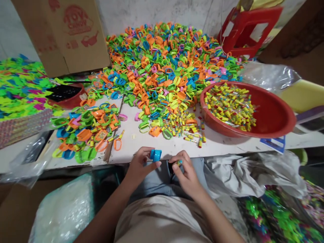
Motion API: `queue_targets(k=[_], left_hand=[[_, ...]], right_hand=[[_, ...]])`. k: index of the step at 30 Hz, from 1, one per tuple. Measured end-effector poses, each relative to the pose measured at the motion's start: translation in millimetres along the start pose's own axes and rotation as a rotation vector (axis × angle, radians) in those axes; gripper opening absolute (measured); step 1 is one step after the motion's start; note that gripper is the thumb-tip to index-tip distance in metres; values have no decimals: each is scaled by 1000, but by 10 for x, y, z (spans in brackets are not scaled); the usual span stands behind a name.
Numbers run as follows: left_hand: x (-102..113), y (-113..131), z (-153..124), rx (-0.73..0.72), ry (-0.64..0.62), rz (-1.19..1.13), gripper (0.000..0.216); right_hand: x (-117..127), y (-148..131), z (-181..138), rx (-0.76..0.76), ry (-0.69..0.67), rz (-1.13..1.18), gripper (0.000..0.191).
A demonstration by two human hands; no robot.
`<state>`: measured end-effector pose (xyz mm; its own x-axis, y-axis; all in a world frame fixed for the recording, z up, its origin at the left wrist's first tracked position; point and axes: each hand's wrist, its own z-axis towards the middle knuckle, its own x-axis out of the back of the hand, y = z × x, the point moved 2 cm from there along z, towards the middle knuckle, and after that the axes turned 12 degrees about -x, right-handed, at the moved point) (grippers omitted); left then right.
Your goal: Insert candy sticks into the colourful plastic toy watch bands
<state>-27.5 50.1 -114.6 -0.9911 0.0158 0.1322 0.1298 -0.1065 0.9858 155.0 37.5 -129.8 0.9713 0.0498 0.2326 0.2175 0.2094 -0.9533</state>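
Note:
My left hand (143,164) pinches a blue plastic toy watch (156,155) just over the table's front edge. A short distance to its right, my right hand (184,168) has its fingers closed on a small candy tube (179,162) with a yellow wrap, mostly covered by the fingers. The watch and the tube are apart. In front of my hands lies a loose heap of small yellow candy tubes (181,123) with red ends. Behind them spreads a big pile of toy watches (162,64) in orange, green, blue, yellow and pink.
A red basin (274,109) with more tubes stands at the right. To the left lies a smaller heap of watches (86,133), some with tubes beside them. A cardboard box (73,37) stands behind it, and a red stool (249,37) at the back right.

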Motion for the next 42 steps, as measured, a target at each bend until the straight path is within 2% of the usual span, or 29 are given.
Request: queue_targets(k=[3, 6, 9, 12, 18, 26, 30, 33, 35, 39, 42], left_hand=[[-14, 34, -7, -85, -50, -15, 41], [-39, 95, -23, -152, -63, -23, 37], [-55, 156, -35, -105, -86, -49, 39], [-57, 196, -46, -21, -107, -97, 42], [-55, 222, -48, -35, -143, -37, 42], [-38, 212, -60, 6, -116, -66, 43], [-33, 118, -80, 61, -81, -50, 44], [-47, 8, -119, 182, -48, -97, 48], [-67, -46, -155, 277, -43, -129, 49], [-121, -86, -222, 451, -27, -268, 48], [-149, -107, -250, 529, -13, -396, 52]], right_hand=[[44, -82, 58, -41, -39, 71, 24], [46, -115, 94, -162, -10, 230, 24], [8, -111, 101, -238, 3, 284, 25], [-27, -89, 94, -232, 39, 311, 24], [-57, -68, 85, -156, 72, 281, 14], [-64, -129, 63, 0, 69, -76, 9], [-101, -180, 27, 137, 25, -466, 18], [-135, -201, -22, 164, -66, -710, 20], [-148, -194, -62, 154, -118, -756, 19], [-177, -111, -117, 123, -133, -796, 13], [-227, -45, -131, 144, -158, -788, 13]])
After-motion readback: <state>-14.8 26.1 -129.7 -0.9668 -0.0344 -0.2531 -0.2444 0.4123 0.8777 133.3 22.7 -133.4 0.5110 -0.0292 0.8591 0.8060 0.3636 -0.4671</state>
